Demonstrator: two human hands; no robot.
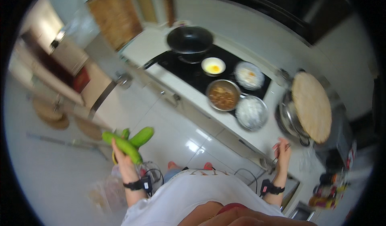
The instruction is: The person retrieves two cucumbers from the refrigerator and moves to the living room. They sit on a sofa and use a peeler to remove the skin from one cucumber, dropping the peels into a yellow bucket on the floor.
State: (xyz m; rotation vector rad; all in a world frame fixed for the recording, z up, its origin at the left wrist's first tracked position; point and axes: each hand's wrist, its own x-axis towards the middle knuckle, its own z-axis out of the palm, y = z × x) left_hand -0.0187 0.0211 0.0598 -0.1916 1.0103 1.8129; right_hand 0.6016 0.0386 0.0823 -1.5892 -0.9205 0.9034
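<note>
My left hand [123, 156] is closed around several long green vegetables, perhaps zucchini [128, 146], at the lower left above the floor. Over the counter's near edge at the right, my right hand [283, 149] has its fingers curled around a thin dark object that is too blurred to name. On the black cooktop stand a dark wok [190, 40], a white bowl with egg yolk [213, 66] and a metal pan of brown food [223, 95]. Beside them are a dish of pale food with an orange spot [249, 75] and a metal bowl of white food [251, 113].
A large pot [291, 117] with a round wooden board [312, 107] leaning over it stands on the right of the counter. Bottles and packages [327, 192] are at the lower right. Plastic bags [108, 192] lie at the lower left, and a wooden board [116, 16] stands upright at the upper left.
</note>
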